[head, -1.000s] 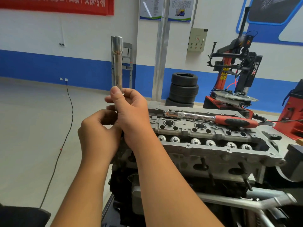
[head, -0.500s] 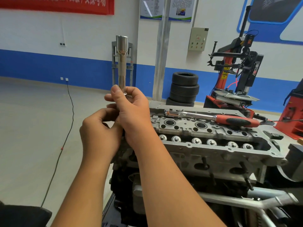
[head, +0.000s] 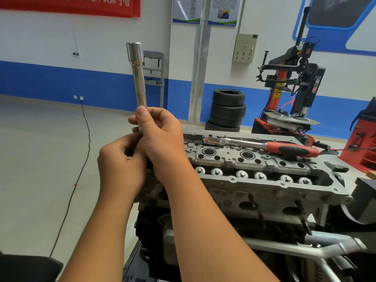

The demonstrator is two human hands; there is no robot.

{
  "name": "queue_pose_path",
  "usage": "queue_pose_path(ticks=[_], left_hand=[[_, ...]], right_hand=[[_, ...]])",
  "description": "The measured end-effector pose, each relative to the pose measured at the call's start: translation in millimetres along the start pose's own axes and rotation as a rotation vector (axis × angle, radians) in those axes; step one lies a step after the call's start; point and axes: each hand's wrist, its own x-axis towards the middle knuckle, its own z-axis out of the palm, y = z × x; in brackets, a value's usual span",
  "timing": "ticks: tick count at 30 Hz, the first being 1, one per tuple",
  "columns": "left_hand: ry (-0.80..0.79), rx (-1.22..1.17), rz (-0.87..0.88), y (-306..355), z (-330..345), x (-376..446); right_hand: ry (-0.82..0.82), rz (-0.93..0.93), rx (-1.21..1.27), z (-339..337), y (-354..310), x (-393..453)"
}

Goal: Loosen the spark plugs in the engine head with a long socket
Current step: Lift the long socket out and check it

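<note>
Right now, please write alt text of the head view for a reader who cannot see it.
Both hands, left and right, hold a long socket upright above the engine head. A red-handled ratchet lies on the head, untouched.

The lower end of the long socket (head: 138, 78) was hidden inside the two hands, the right hand (head: 160, 137) above and the left hand (head: 120, 163) below, so what the left fingers held could not be told. Behind the hands, the near-left corner of the engine head (head: 254, 180) was covered. Below the forearms, the stand's frame (head: 325, 249) was blurred and cut off by the bottom edge.
</note>
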Motion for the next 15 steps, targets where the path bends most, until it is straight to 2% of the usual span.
queue_pose_path(ticks=[4,11,15], left_hand=[[0.009,-0.025,-0.007,1.8,0.9,-0.4],[0.091,0.077,-0.030,-4.2,1.6,0.6],[0.040,0.046,0.007,-3.1,0.6,-0.2]], right_hand=[[0.022,0.028,0.001,-0.7,-1.1,1.7],[0.010,-0.042,-0.004,-1.5,0.2,-1.2],[0.010,-0.042,-0.022,-0.2,-0.5,0.2]])
